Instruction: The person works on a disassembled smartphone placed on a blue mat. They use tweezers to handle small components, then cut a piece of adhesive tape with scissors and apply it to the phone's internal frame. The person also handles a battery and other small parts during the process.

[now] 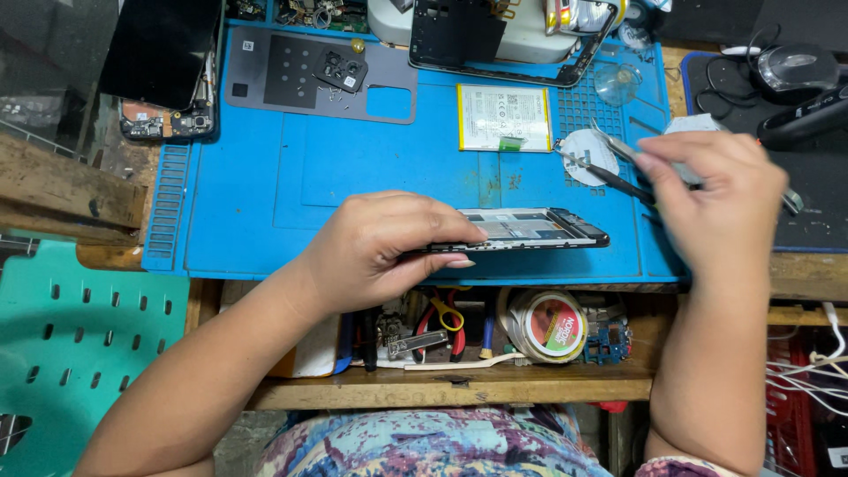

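The left hand (375, 252) has its grip closed on the near end of a phone frame (530, 228), thumb on top and fingers beneath, tilting it up on its long edge so the open inside faces the person, probably to steady it while it is worked on. The right hand (720, 208) is pinched shut around metal tweezers (618, 146), their tips pointing left toward a small white disc (590, 152) just beyond the frame's far end; the hand is blurred, so the exact finger hold is hard to tell.

The frame stands at the front edge of a blue repair mat (353, 168) that covers the counter (106, 190). Farther back on the mat lie a flat white battery (505, 117), a grey back cover (291, 75) with a camera cutout piece on it, and a black mid-frame (495, 40). A dark phone (163, 53) leans at the left rear. Below the counter, a shelf (442, 384) holds a tape roll (546, 322), red-handled cutters (449, 320) and small parts, kept within easy reach. A computer mouse (791, 66) sits on a black pad at the right.
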